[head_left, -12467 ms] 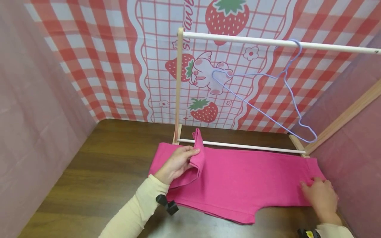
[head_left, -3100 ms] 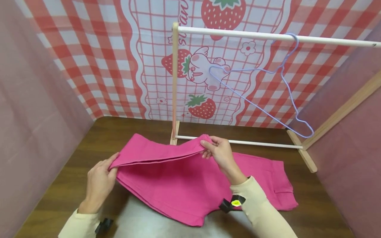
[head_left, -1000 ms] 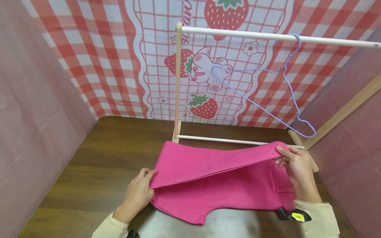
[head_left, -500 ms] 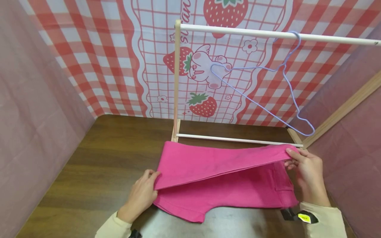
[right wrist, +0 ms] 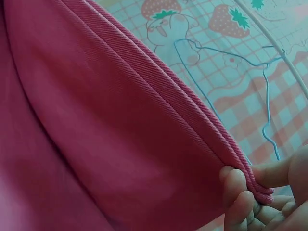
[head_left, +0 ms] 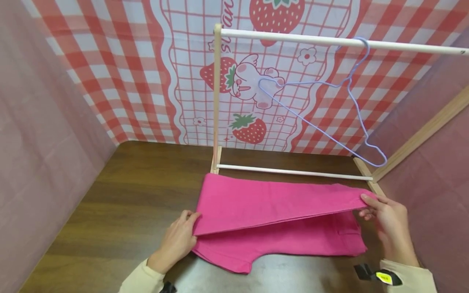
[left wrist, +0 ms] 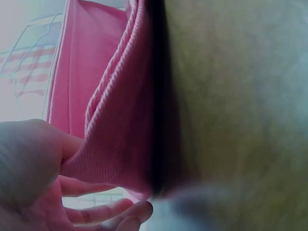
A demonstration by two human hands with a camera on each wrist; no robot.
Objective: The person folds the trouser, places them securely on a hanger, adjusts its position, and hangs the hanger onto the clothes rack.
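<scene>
At the back hangs a red-and-white checked backdrop point(head_left: 137, 61); before it spreads the brown worktop point(head_left: 146, 183), carrying a rack point(head_left: 293, 37). The pink trousers point(head_left: 275, 203) lie on the worktop in front of the rack, one folded layer lifted along its near edge. A lilac hanger point(head_left: 349, 79) hooks over the rack's upper rail. The right hand point(head_left: 392, 219) pinches the lifted layer's far-right corner, the left hand point(head_left: 177, 238) its left end. Only the right wrist view shows the right fingers curled against the doubled hem; only the left wrist view shows cloth between left thumb and fingers, other fingers extended below.
</scene>
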